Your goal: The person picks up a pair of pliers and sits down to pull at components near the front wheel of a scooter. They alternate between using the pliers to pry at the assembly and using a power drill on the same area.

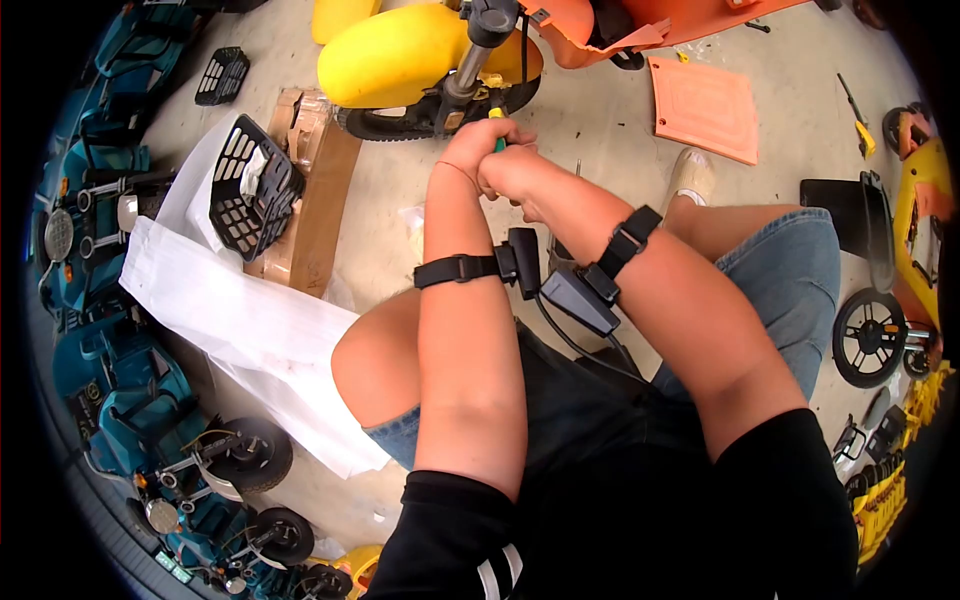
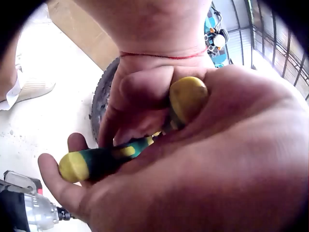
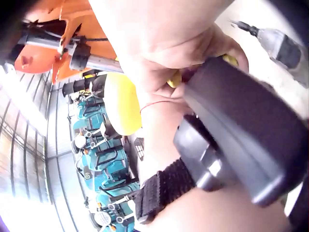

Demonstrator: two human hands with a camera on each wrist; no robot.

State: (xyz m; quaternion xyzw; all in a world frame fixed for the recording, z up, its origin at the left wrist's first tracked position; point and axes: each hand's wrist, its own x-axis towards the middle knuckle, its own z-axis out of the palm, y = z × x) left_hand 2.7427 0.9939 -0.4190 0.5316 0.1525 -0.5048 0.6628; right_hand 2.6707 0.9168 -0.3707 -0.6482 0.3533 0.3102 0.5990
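Note:
Both hands meet at a two-handled tool [image 2: 104, 162] with green grips and rounded yellow ends, beside a front wheel. In the head view my left hand [image 1: 478, 145] curls round it on the far side, close under the metal fork [image 1: 465, 75]. Nearer to me, my right hand [image 1: 515, 175] also grips it, overlapping the left. The left wrist view shows one yellow end [image 2: 188, 94] sticking out between the palms, the other by the right hand's fingertips [image 2: 48, 166]. The tool's working end is hidden. A yellow fender [image 1: 395, 55] covers the tire [image 1: 385, 125].
Orange bodywork [image 1: 620, 25] rises at the top, with an orange panel [image 1: 705, 110] on the floor. A power drill [image 2: 36, 210] lies near the hands. Left stand a black basket [image 1: 250, 190], cardboard [image 1: 325, 190] and white sheeting [image 1: 270, 330]. Teal scooters [image 1: 120, 370] line the far left.

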